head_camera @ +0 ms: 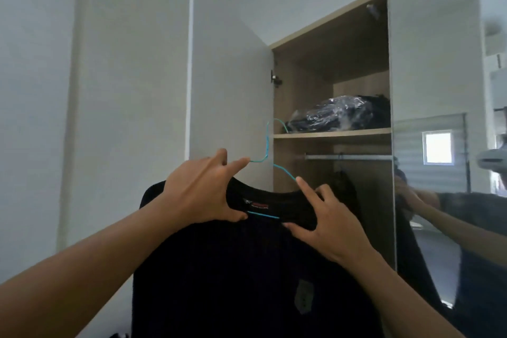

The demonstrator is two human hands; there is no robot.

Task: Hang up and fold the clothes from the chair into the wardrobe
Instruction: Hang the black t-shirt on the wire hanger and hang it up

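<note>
Fingers (216, 162) of the left hand (200, 192) spread over one shoulder of the black shirt (247, 269). The thumb pinches the collar from below, and the forefinger stretches out straight to touch the blue wire hanger (267, 143) near the bend under its hook. The right hand (326, 228) grips the other side of the collar: thumb in front, the lower fingers curled behind the cloth, the forefinger raised along the sloping wire. Between the two thumbs a short run of the hanger shows across the neck opening, just under the label. The shirt is already on the hanger and hangs down from both hands, held up at head height in front of the wardrobe (299, 85), apart from it. The hook stands upright and free, level with the edge of the shelf (332, 133) and touching nothing.

Both bare forearms reach up from the lower corners. The white door (230, 85) is swung open to the left. A plastic-wrapped dark bundle (337, 115) lies on the shelf. Below it runs the metal rail (348, 157), with something dark hanging from it. The mirror door (433, 63) to the right reflects an arm and part of the shirt.
</note>
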